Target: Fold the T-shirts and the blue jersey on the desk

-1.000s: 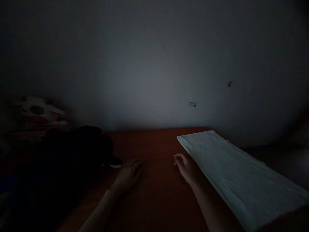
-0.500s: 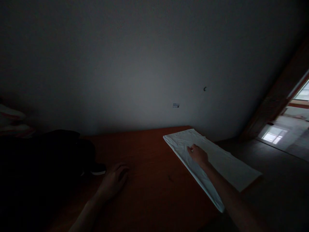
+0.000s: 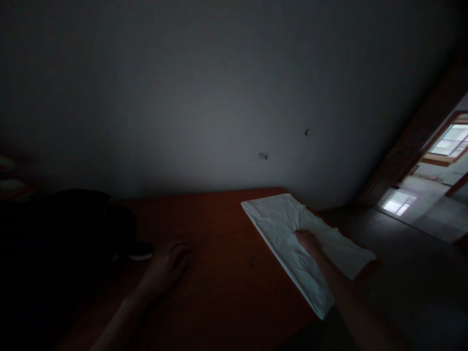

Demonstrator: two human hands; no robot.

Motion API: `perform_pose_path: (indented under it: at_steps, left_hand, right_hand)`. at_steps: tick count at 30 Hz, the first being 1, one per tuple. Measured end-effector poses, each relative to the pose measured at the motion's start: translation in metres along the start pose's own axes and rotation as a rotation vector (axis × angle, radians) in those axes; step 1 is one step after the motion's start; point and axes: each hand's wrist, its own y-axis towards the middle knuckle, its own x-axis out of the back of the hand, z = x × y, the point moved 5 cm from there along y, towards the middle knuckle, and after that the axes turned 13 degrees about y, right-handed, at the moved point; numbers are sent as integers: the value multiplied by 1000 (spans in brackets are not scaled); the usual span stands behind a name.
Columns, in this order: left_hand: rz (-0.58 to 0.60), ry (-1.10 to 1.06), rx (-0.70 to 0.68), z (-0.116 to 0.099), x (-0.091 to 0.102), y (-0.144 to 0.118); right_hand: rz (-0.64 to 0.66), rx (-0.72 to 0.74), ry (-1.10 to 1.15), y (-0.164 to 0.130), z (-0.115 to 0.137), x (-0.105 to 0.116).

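A folded white cloth (image 3: 272, 222), wrinkled and perhaps a garment, lies over the right end of the reddish-brown table (image 3: 219, 287). My right hand (image 3: 309, 242) pinches the cloth near its middle, and creases spread out from the fingertips. On the bare wood to the left rests my left hand (image 3: 168, 265), palm down, with loosely bent fingers and nothing in it. Close beside that hand, a dark bundle (image 3: 80, 229) with a white-edged part covers the left of the table; the dim light hides what it is.
A grey wall (image 3: 183, 122) rises behind the table, bearing a small label (image 3: 263, 156) and a hook-like mark (image 3: 306, 132). Pale items with red (image 3: 12, 185) sit at far left. Past the table's right edge are the floor (image 3: 351, 229) and a doorway with a window (image 3: 451, 139).
My right hand has moved slightly right and nearer and now grips the cloth, which has bunched, its right edge drawn in. My left hand stays on the table. The view has shifted a little.
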Motion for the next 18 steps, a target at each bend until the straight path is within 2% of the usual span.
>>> perform_pose_path:
  at_steps: [3,6,8,11,12,13,14,16,18]
  left_hand:
    - [4,5,2,0,0,0]
    - [-1,-8,2,-1,1,-1]
    - [-11,-26,5,-2,2,-1]
    - [-26,-69,26,-2,4,0]
    - [-34,-98,45,-1,4,0]
    - [-46,-138,73,0,6,0]
    - [-65,-189,114,2,8,0]
    - [-117,-320,229,6,13,0]
    - [-172,-505,383,12,17,-3]
  right_hand:
    - [-11,89,76,-2,27,16]
    - [-91,233,150,-7,76,42]
    - [-157,353,208,-10,115,66]
    - [-268,522,317,-17,172,115]
    - [-314,593,387,-21,190,133]
    - [-391,732,608,-30,206,153]
    - [-417,845,833,-39,219,170]
    - [-383,958,1132,-56,241,191]
    - [-280,1038,1257,-73,259,199]
